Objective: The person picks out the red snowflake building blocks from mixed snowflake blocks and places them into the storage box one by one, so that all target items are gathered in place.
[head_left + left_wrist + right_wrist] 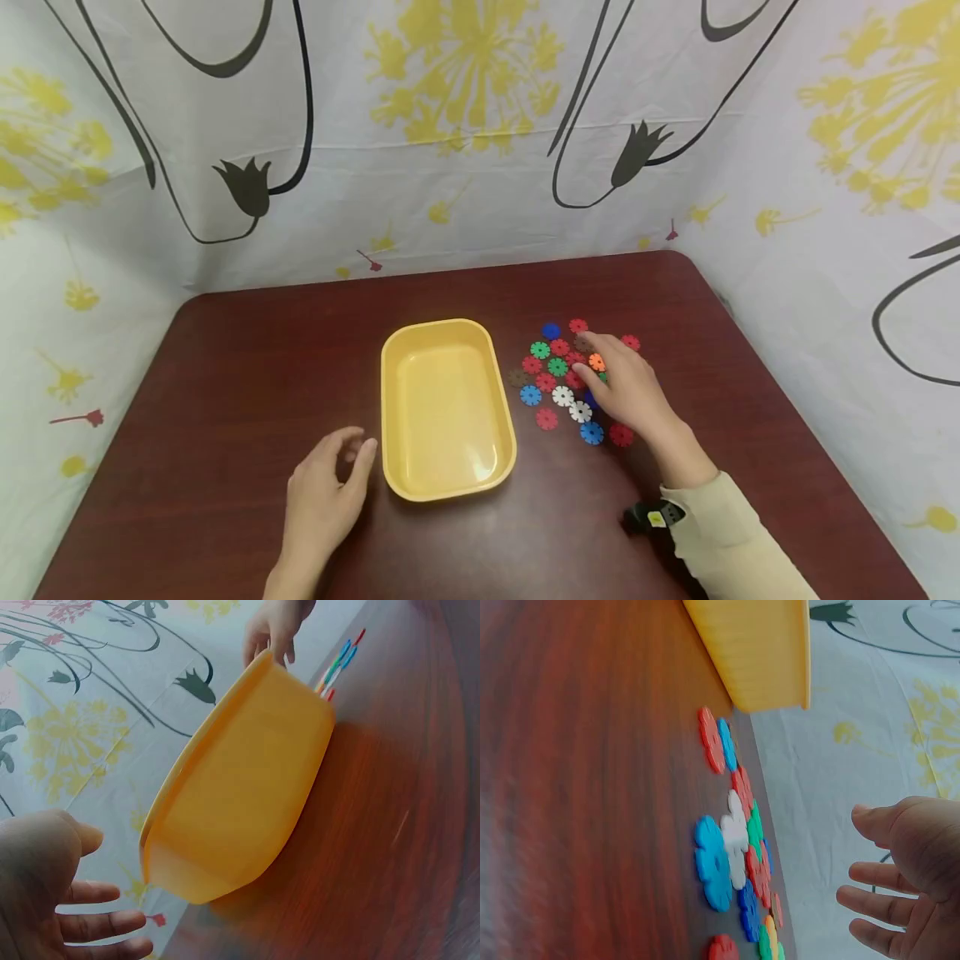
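Note:
A yellow plastic tray [450, 492] with rounded corners lies on the table, nothing in it. To its right several small notched plastic discs [562, 396] in red, blue, green, white, brown and orange are spread flat. My right hand [626, 387] hovers over the right part of the discs, its fingers loosely extended and holding nothing; it hides some of them. Beside the tray's left wall is my left hand [326, 496], relaxed and apart from the tray. In the left wrist view, the left fingers [101, 924] are spread with nothing between them.
The dark red-brown table [262, 375] has rounded far corners. Behind it and at both sides hangs a white cloth [450, 208] with yellow and grey flower patterns. A black strap with a small device [654, 517] is on the right wrist by the beige sleeve [731, 533].

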A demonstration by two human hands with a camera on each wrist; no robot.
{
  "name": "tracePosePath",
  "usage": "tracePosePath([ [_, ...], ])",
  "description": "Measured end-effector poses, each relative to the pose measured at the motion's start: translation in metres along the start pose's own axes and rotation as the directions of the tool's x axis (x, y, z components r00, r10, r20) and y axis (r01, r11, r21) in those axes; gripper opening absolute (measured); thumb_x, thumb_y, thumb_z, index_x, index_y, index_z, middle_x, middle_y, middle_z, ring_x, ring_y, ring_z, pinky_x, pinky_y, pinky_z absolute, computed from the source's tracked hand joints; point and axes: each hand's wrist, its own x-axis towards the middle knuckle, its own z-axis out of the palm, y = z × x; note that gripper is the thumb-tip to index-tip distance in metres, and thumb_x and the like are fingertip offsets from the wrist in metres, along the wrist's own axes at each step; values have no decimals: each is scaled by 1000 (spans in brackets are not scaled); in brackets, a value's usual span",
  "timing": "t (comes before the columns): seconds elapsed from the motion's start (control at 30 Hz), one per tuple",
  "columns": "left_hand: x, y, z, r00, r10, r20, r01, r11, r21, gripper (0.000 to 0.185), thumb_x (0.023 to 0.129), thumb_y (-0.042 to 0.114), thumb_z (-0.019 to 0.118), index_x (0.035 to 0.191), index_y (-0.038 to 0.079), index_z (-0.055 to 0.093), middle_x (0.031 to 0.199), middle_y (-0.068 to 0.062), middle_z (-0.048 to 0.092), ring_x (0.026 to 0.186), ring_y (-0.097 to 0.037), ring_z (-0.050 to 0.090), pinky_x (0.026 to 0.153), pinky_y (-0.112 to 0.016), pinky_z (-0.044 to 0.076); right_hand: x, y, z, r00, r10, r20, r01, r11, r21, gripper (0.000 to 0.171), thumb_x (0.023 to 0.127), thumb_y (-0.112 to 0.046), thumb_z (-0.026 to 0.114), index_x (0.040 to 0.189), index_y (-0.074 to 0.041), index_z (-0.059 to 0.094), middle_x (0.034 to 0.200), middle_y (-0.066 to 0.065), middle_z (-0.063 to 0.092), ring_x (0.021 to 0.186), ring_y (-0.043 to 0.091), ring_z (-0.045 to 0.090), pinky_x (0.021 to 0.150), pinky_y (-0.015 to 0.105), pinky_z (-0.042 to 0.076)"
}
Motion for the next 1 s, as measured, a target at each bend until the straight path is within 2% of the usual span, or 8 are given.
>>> tracePosePath([
  [0.07, -2, 2, 2, 999, -44, 26, 45, 998, -41, 28, 91, 42, 58, 96, 17, 67, 76, 9, 62, 70, -8, 58, 67, -31, 46, 3, 3, 1, 1000, 19, 12, -19, 1000, 5, 53, 87, -24, 67, 134, -10, 47, 126, 13, 54, 112, 33, 54, 88, 56, 44],
  [0.2, -5, 6, 5, 983, -123, 132, 138, 985, -104, 31, 89, 48, 58, 83, 19, 67, 68, 9, 60, 61, -5, 55, 61, -22, 45, 7, 9, 1, 998, 57, 19, -57, 998, 5, 51, 87, -24, 67, 133, -10, 49, 123, 13, 56, 109, 32, 55, 86, 56, 44],
  [0.3, -7, 7, 8, 966, -149, 211, 183, 971, -154, 34, 88, 50, 58, 78, 18, 66, 65, 5, 61, 56, -8, 54, 57, -22, 43, 9, 13, 1, 997, 71, 17, -71, 997, 2, 50, 86, -23, 68, 131, -9, 50, 122, 13, 57, 109, 32, 54, 86, 56, 44],
  [0.4, -7, 7, 10, 954, -154, 256, 212, 954, -213, 34, 88, 47, 59, 74, 17, 63, 60, 2, 60, 52, -11, 54, 54, -23, 43, 12, 16, 0, 997, 70, 19, -70, 998, 5, 51, 86, -23, 68, 131, -8, 50, 124, 15, 56, 110, 34, 53, 87, 57, 44],
  [0.5, -7, 7, 12, 946, -154, 286, 238, 928, -286, 31, 90, 41, 60, 73, 14, 60, 58, 0, 58, 51, -15, 57, 52, -24, 47, 16, 19, -1, 997, 73, 24, -74, 997, 11, 51, 86, -23, 68, 131, -6, 50, 123, 16, 56, 111, 34, 53, 88, 57, 44],
  [0.73, -3, 7, 18, 929, -194, 316, 327, 830, -452, 28, 94, 27, 58, 80, 3, 57, 62, -7, 61, 55, -22, 63, 53, -30, 54, 25, 22, -2, 998, 57, 27, -57, 998, 20, 50, 89, -26, 64, 132, -6, 48, 119, 17, 58, 107, 34, 54, 85, 56, 45],
  [0.9, 3, 13, 18, 919, -230, 320, 364, 804, -470, 24, 95, 22, 56, 83, 0, 57, 64, -9, 62, 58, -23, 65, 56, -31, 55, 30, 23, -3, 998, 48, 27, -49, 999, 9, 50, 90, -28, 63, 133, -6, 48, 118, 17, 58, 105, 34, 55, 83, 55, 46],
  [1.0, 7, 24, 12, 919, -225, 325, 363, 804, -471, 22, 96, 16, 54, 84, -3, 56, 65, -11, 62, 60, -27, 65, 57, -32, 55, 34, 25, -2, 997, 69, 35, -70, 997, 12, 52, 89, -28, 64, 133, -6, 47, 119, 18, 57, 106, 34, 55, 84, 54, 46],
])
